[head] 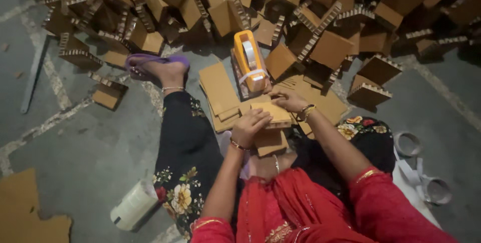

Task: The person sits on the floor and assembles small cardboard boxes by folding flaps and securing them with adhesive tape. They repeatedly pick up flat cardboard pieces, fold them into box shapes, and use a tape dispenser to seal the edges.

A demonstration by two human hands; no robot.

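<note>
**Both hands on a small cardboard box, hemmed in by cardboard and tape**

The person sits on the concrete floor (90, 147), and the small cardboard box (273, 115) lies just right of the view's centre, over the lap. The left hand (250, 126) presses down on the box's near-left corner with its grip curled closed over the edge. The right hand (287, 99) lies at the box's far edge, at about 1 o'clock from the left hand; its fingers are bent onto the cardboard, but I cannot tell whether they pinch it or only rest there.

Directly at 12 o'clock from the box, touching or just beside the right hand, stands an orange tape dispenser (249, 60) with a strip of pale tape hanging from it. At 10 o'clock lies a stack of flat cardboard sheets (219, 92), and further flat sheets (328, 103) spread out at 2 o'clock under the right wrist. Beyond them, from 10 to 2 o'clock, a heap of folded boxes (320, 27) with toothed edges fills the far floor.

At 9 o'clock the person's foot in a purple sandal (150, 63) stretches out toward the heap. A white tape roll (133, 205) lies at 8 o'clock beside the flowered trouser leg, and empty tape rings (408, 143) lie at 3 to 4 o'clock. A loose cardboard piece (30, 213) sits in the near-left corner.
</note>
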